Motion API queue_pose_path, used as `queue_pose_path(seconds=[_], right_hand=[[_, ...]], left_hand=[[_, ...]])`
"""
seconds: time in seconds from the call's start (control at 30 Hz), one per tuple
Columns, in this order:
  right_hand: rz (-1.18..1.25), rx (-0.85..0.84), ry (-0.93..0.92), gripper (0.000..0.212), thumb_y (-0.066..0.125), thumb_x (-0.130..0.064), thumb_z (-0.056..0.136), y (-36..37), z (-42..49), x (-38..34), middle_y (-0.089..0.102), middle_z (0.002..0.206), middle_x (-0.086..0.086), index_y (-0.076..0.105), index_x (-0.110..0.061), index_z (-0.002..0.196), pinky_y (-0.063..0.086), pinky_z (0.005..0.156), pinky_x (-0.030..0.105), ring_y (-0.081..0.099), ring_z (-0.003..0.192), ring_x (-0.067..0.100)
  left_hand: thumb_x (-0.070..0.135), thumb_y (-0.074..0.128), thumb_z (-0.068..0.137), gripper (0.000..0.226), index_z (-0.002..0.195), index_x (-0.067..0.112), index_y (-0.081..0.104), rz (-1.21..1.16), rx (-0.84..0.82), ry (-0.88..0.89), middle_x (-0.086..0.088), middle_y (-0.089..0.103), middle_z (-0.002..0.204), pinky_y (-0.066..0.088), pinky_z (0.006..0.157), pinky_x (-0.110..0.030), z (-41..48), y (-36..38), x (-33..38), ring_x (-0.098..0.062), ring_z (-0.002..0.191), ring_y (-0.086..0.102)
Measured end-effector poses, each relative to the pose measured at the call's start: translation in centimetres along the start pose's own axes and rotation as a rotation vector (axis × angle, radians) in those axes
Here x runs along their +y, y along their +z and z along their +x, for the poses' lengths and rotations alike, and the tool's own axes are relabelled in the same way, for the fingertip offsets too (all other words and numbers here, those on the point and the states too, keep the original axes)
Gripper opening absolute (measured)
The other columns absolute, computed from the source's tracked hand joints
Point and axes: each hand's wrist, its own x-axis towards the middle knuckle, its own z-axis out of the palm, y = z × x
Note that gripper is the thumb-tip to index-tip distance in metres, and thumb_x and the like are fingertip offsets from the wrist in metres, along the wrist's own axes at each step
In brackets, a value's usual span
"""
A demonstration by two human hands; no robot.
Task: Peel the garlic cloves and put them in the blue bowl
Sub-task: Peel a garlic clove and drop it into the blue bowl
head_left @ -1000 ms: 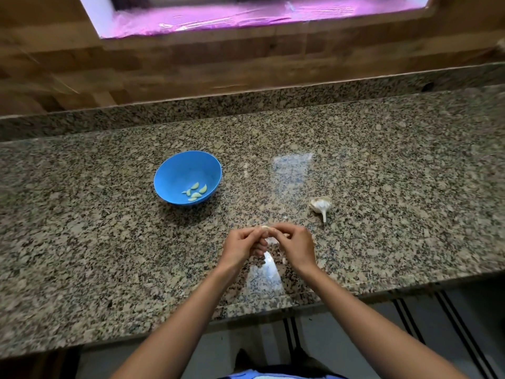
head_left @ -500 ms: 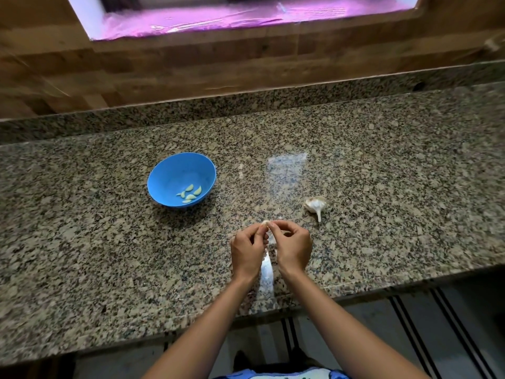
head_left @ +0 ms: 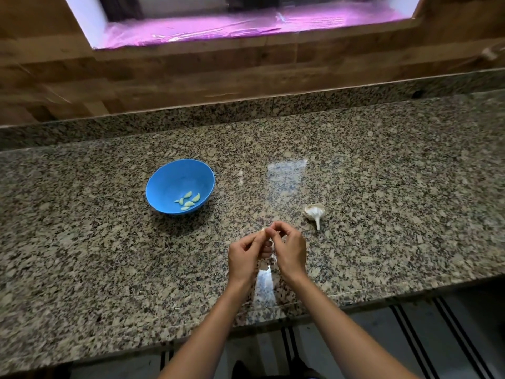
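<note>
A blue bowl [head_left: 164, 184] stands on the granite counter to the left of centre, with several peeled pale-green cloves [head_left: 188, 201] lying in it. My left hand [head_left: 246, 255] and my right hand [head_left: 289, 250] meet just above the counter near its front edge. Between their fingertips they pinch one small garlic clove [head_left: 264, 231], mostly hidden by the fingers. The rest of the garlic bulb [head_left: 314, 213] lies on the counter just right of and beyond my right hand, stem pointing towards me.
The speckled granite counter [head_left: 382, 214] runs the full width, with a raised granite lip and a wooden wall behind it. A window sill lit pink [head_left: 246, 26] sits above. The counter's front edge [head_left: 355, 302] is close below my wrists, floor beyond.
Both hands stay together on the clove, their fingers shifting slightly around it. The view has tilted a little; bowl and bulb lie where they were.
</note>
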Motion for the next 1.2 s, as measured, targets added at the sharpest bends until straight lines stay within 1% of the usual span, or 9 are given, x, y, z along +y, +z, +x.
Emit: queue_pose_path(seconds=[0.1,0.23,0.37,0.53,0.77,0.97,1.03,1.13,1.2], right_hand=[[-0.018,-0.079,-0.009,0.005,0.065,-0.018,0.084,-0.4,0.6,0.7,0.051,0.101,-0.013,0.062,-0.02,0.087,0.043,0.073,0.012,0.048,0.105,0.009],[0.017,-0.146,-0.007,0.01,0.069,-0.027,0.079,-1.1,1.0,0.9,0.04,0.095,-0.017,0.06,-0.024,0.083,0.042,0.092,0.024,0.039,0.102,0.006],[-0.18,-0.096,-0.181,0.011,0.068,-0.022,0.08,-1.0,0.2,1.4,0.042,0.092,-0.012,0.065,-0.017,0.089,0.043,0.09,0.03,0.039,0.095,0.007],[-0.286,-0.102,-0.34,0.014,0.071,-0.016,0.079,-0.5,-1.5,1.9,0.046,0.094,-0.007,0.067,-0.014,0.092,0.048,0.075,0.027,0.044,0.09,0.01],[-0.125,-0.095,0.037,0.006,0.064,-0.013,0.085,-1.1,-0.3,2.2,0.066,0.083,-0.007,0.066,-0.017,0.089,0.051,0.061,0.017,0.063,0.073,0.011],[0.056,-0.226,0.124,0.022,0.056,-0.022,0.092,-0.3,0.1,1.6,0.063,0.109,-0.009,0.064,-0.022,0.112,0.054,0.08,0.029,0.062,0.095,0.01],[0.18,-0.264,0.19,0.014,0.063,-0.019,0.087,-0.4,0.1,1.2,0.069,0.1,-0.003,0.068,-0.026,0.099,0.057,0.073,0.033,0.066,0.085,0.013],[0.246,-0.235,0.277,0.008,0.068,-0.014,0.083,-0.5,0.1,1.2,0.072,0.081,0.007,0.072,-0.014,0.09,0.056,0.055,0.03,0.065,0.06,0.016],[0.212,-0.194,0.263,0.008,0.071,-0.017,0.081,-0.4,0.2,1.5,0.073,0.078,0.003,0.074,-0.014,0.087,0.056,0.059,0.032,0.067,0.065,0.017]], left_hand=[[0.025,0.062,0.086,0.027,0.094,0.001,0.071,-0.294,-0.061,-0.218,-0.016,0.071,0.084,0.058,0.07,-0.03,0.4,-0.7,0.7,-0.024,0.074,0.068],[0.009,0.069,0.068,0.024,0.09,0.001,0.073,-0.47,-0.191,-0.387,-0.018,0.071,0.089,0.059,0.066,-0.026,1.1,-1.7,2.4,-0.021,0.073,0.068],[-0.001,0.068,0.067,0.026,0.093,-0.005,0.067,-0.598,-0.032,-0.459,-0.021,0.07,0.089,0.059,0.061,-0.027,1.3,-1.4,2.6,-0.023,0.072,0.071],[0.001,0.06,0.085,0.031,0.116,-0.006,0.058,-0.763,0.104,-0.476,-0.017,0.071,0.083,0.058,0.06,-0.024,2.2,-1.5,1.6,-0.019,0.067,0.07],[-0.005,0.056,0.087,0.024,0.11,-0.004,0.06,-0.526,0.033,-0.384,-0.022,0.07,0.095,0.059,0.071,-0.03,1.9,-2.0,1.6,-0.026,0.082,0.071],[-0.007,0.058,0.086,0.015,0.094,0.003,0.067,-0.298,0.009,-0.273,-0.015,0.07,0.098,0.058,0.071,-0.025,1.5,-1.2,1.5,-0.022,0.083,0.07],[-0.007,0.057,0.086,0.016,0.09,0.005,0.067,-0.277,0.006,-0.257,-0.004,0.073,0.084,0.058,0.07,-0.024,1.3,-0.9,1.6,-0.017,0.077,0.071],[-0.007,0.059,0.085,0.015,0.091,0.005,0.067,-0.234,0.01,-0.238,0.004,0.073,0.073,0.058,0.066,-0.023,1.2,-0.7,1.5,-0.016,0.072,0.071],[-0.005,0.062,0.083,0.014,0.092,0.004,0.067,-0.196,0.033,-0.221,0.006,0.073,0.075,0.058,0.067,-0.023,1.2,-0.5,1.3,-0.015,0.075,0.07]])
